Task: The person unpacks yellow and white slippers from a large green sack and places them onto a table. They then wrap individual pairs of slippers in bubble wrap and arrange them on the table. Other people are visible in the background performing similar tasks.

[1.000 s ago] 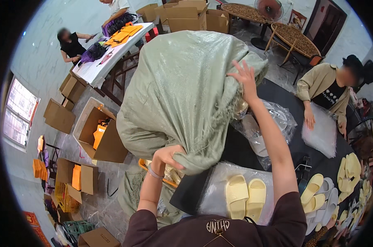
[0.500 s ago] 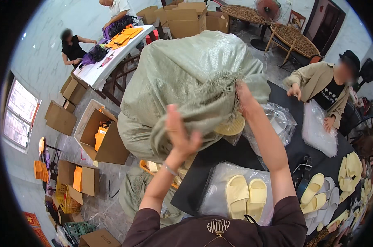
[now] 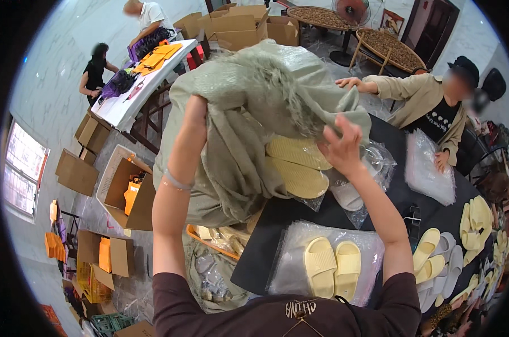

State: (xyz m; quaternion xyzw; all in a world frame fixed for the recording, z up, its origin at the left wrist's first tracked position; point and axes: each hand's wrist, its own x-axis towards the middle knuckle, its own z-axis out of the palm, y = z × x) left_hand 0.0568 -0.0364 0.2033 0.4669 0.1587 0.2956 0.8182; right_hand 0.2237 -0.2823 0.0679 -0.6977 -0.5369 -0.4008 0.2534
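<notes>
A big grey-green woven sack (image 3: 237, 163) stands before me, its frayed mouth folded up. My left hand (image 3: 198, 105) reaches under the lifted fabric at the far left, and the cloth hides its fingers. My right hand (image 3: 344, 147) is open with fingers spread, at the right side of the sack's mouth. Between my hands, pale yellow slippers in clear plastic (image 3: 299, 168) show in the opening, soles toward me. Nearer me, a pair of yellow slippers (image 3: 333, 267) lies on a stack of clear plastic bags (image 3: 288, 253) on the black table (image 3: 260, 241).
At the right a co-worker's hand (image 3: 355, 84) touches the sack; the other rests on clear bags (image 3: 428, 174). Loose yellow and grey slippers (image 3: 442, 258) lie at the table's right. Cardboard boxes (image 3: 125, 194) stand on the floor at left. Two people work at a white table (image 3: 119, 109).
My left hand has moved up and under the sack's edge. My right hand has come off the fabric, lower. The mouth has opened, showing more slippers. The co-worker's hand has reached the sack.
</notes>
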